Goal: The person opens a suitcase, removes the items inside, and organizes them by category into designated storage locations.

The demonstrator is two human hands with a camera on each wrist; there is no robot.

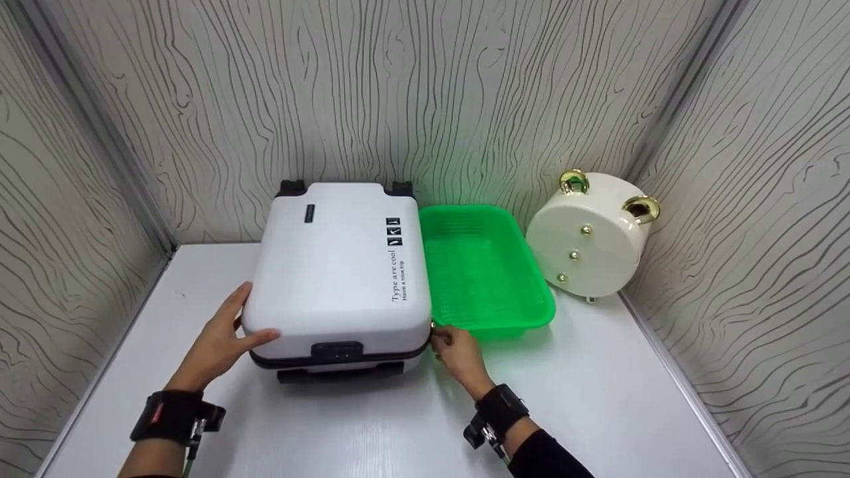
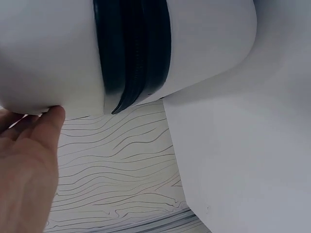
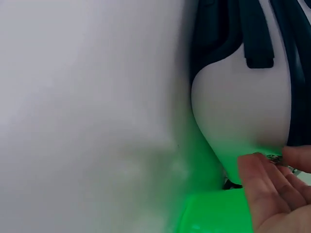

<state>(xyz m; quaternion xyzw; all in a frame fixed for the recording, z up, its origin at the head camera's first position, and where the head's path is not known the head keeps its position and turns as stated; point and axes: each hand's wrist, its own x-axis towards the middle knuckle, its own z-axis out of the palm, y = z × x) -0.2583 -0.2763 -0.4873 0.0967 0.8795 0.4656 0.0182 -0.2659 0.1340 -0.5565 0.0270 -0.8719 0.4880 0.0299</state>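
A white hard-shell suitcase (image 1: 339,265) lies flat on the table, its dark zip band (image 2: 133,53) running round the side. My left hand (image 1: 222,338) rests on the suitcase's near left corner, thumb on top and fingers extended along the side. In the left wrist view, its fingertips (image 2: 56,114) touch the white shell. At the near right corner, my right hand (image 1: 458,355) pinches a small metal zipper pull (image 3: 275,158) between thumb and fingers; the fingers partly hide it. A dark lock panel (image 1: 337,350) sits on the near side of the suitcase.
A green plastic basket (image 1: 538,312) stands right beside the suitcase, behind my right hand. Further right, a round cream container (image 1: 584,245) with gold rings and knobs leans near the corner. Wood-grain panels (image 1: 465,99) enclose the white table (image 1: 597,398) at the back and sides.
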